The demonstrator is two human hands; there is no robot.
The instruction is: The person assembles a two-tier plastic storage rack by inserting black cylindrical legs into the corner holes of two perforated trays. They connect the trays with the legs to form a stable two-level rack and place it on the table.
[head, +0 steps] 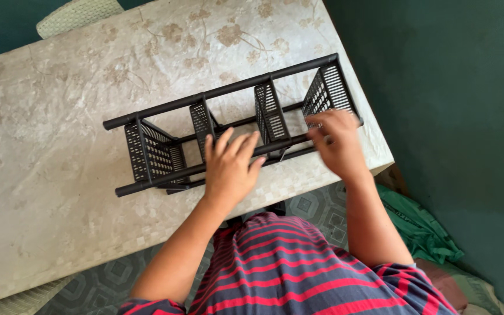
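A black plastic rack (228,125) lies on its side across the table (48,192), near the table's front edge and close to the person's striped shirt (287,268). Its long round poles run roughly left to right, rising a little toward the right, and four slotted shelf panels stand between them like dividers.

The left hand (228,166) rests on top of the nearest pole, about midway along the rack. Its fingers (224,142) are spread and nearly straight, reaching over the pole toward the second panel; the palm seems to press down flat and the hand is not closed around anything.

The right hand (336,143) is at the rack's right end, just in front of the last panel. Its fingers (320,123) curl down over the near pole, but the hand is blurred and I cannot tell whether it truly grips the pole or only touches it.

A woven chair (77,14) shows beyond the far side of the table, and a heap of green cloth (421,227) lies on the floor to the right.
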